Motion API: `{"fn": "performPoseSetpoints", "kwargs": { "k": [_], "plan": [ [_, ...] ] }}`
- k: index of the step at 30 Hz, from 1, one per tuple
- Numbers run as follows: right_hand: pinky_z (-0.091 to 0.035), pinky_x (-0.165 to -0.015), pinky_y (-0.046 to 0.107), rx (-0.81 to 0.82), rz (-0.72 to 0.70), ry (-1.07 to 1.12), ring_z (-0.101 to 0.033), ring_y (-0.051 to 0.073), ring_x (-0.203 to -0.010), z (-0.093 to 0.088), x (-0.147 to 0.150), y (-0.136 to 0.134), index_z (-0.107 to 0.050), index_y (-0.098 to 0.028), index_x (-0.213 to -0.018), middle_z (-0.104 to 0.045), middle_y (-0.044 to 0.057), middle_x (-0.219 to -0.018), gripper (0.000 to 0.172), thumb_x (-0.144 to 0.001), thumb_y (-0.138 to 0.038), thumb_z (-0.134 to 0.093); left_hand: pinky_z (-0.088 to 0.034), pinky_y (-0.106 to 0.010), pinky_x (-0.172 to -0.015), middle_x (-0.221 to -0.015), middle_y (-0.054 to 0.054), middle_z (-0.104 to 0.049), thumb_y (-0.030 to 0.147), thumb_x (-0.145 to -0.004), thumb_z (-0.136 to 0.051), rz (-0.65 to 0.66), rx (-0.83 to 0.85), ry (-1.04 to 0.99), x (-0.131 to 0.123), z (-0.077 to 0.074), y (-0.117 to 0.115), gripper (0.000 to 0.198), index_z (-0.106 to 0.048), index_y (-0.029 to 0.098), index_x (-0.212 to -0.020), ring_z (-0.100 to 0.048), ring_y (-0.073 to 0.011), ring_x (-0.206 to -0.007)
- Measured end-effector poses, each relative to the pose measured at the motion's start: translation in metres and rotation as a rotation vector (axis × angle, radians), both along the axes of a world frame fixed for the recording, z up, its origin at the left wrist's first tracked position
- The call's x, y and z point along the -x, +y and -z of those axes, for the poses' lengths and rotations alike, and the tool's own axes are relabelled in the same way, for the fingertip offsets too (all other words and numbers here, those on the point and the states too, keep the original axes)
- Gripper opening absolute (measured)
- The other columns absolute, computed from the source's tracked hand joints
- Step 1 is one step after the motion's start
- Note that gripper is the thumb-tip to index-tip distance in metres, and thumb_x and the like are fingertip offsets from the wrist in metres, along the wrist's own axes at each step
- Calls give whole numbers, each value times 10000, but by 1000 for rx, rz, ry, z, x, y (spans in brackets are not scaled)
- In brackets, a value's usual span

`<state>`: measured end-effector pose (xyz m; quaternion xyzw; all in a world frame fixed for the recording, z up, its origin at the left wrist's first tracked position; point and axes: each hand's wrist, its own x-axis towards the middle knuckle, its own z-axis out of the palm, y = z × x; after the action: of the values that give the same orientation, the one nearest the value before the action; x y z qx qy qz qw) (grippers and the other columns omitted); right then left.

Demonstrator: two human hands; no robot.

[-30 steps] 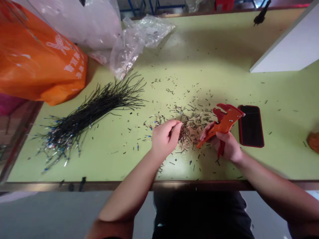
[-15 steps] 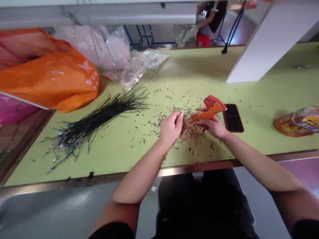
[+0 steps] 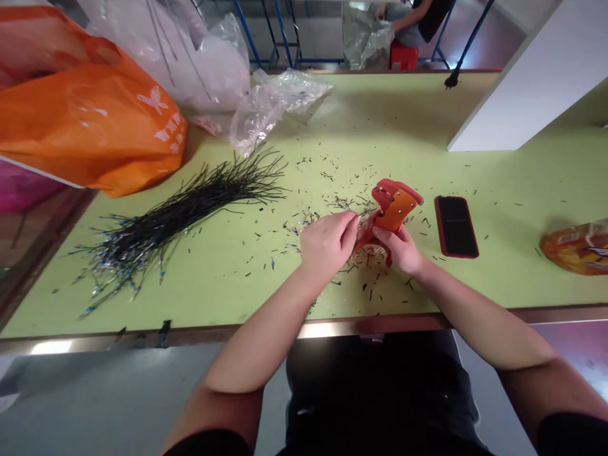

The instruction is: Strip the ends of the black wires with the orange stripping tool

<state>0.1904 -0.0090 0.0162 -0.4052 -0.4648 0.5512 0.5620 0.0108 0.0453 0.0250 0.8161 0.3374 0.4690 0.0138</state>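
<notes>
My right hand (image 3: 399, 246) is wrapped round the handles of an orange-red hand tool (image 3: 395, 206), whose head points up and away from me. Just left of the tool, my left hand (image 3: 329, 240) is closed in a pinch close to the tool's jaws; what its fingers hold is too small to make out. Under and around both hands lie many short black clippings (image 3: 339, 202) and some coppery scraps. A thick bundle of black wires (image 3: 190, 209) with blue and silvery ends rests on the green table to the left.
A phone (image 3: 456, 227) lies right of the tool, with a yellow-orange snack package (image 3: 577, 248) farther right. An orange bag (image 3: 95, 126) and clear plastic bags (image 3: 280, 101) stand at back left. A white post (image 3: 517, 82) rises at back right. Beyond the table sits a person (image 3: 418, 22).
The tool in my right hand has moved left, up against my left hand, and its handles look more closely gripped. The whole view has shifted slightly.
</notes>
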Motion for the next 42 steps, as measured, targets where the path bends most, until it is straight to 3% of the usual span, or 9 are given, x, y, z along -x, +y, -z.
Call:
{"fn": "performPoseSetpoints", "kwargs": {
  "k": [6,16,24,32,37,42],
  "plan": [
    [-623,-785,389,20,38,-74,-685,213,-787,6,-1,-6,-706,-240,-891,-705,25,-830,379,-918,-613,-767,-531,-274,-622,-811,-26,-809,220,-1071,-602,88,-40,20,0,-9,-11,130,-724,200,-1028,-746,-141,-675],
    [-654,-815,386,184,130,64,-727,224,-842,14,-5,-8,-719,-230,-907,-737,34,-885,320,-839,-519,-841,-491,-273,-585,-771,-1,-783,214,-1069,-599,126,-63,50,-2,-10,-15,102,-688,216,-1019,-703,-126,-621],
    [-654,-816,406,110,101,78,-726,227,-811,9,-7,-8,-721,-243,-923,-735,31,-851,357,-863,-584,-807,-479,-283,-572,-757,13,-774,203,-1065,-589,133,-79,61,-4,-11,-16,91,-667,227,-1024,-690,-131,-608],
    [-601,-681,344,57,193,29,-616,177,-674,8,-2,-10,-690,-252,-811,-624,-7,-736,434,-867,-665,-811,-449,-288,-540,-720,33,-752,185,-1050,-622,134,-104,45,-6,-13,-18,64,-630,223,-999,-663,-124,-572],
    [-564,-582,323,20,223,-20,-601,172,-623,6,1,-12,-665,-260,-775,-629,2,-702,490,-905,-725,-745,-461,-280,-555,-707,38,-739,171,-1041,-631,148,-119,31,-5,-14,-19,55,-623,217,-1012,-652,-120,-569],
    [-525,-456,321,74,252,-34,-536,161,-496,4,5,-11,-593,-259,-730,-560,-16,-596,628,-843,-871,-678,-437,-270,-546,-689,45,-715,171,-1051,-616,169,-135,24,-6,-14,-21,57,-616,213,-1012,-626,-110,-551]
  ]
}}
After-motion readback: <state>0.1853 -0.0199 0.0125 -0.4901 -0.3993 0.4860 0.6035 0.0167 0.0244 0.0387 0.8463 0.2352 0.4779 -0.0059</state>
